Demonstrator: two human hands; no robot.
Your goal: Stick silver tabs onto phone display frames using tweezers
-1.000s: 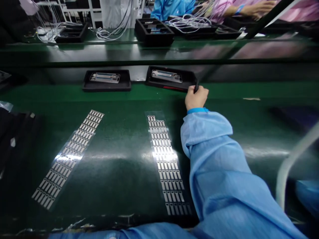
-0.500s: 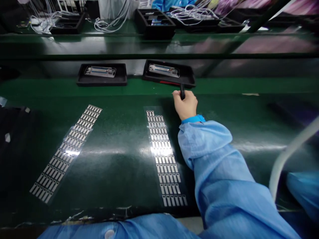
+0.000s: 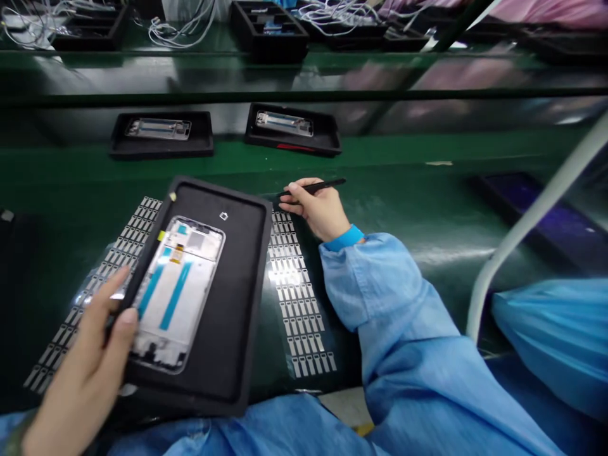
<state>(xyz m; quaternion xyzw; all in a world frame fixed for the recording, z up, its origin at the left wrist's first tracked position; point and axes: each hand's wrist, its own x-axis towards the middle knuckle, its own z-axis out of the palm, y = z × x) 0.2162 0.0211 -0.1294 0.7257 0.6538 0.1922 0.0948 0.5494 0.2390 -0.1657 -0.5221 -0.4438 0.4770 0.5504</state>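
We had our left grip (image 3: 88, 348) clamped on a black rectangular tray (image 3: 235, 304), a silver, blue-striped phone frame (image 3: 178, 294) lying inside, right of that grip; our right grip (image 3: 320, 209) pinched a slim black tool (image 3: 329, 185).

Two-handed hold
Left hand (image 3: 88, 364) grips black tray (image 3: 237, 278) bearing phone frame (image 3: 179, 294); right hand (image 3: 323, 214) holds slim black tool (image 3: 329, 185).

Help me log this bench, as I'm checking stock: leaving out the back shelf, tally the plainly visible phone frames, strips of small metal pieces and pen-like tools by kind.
Phone frames: 3
Strips of small metal pieces: 2
Pen-like tool: 1
Total: 6
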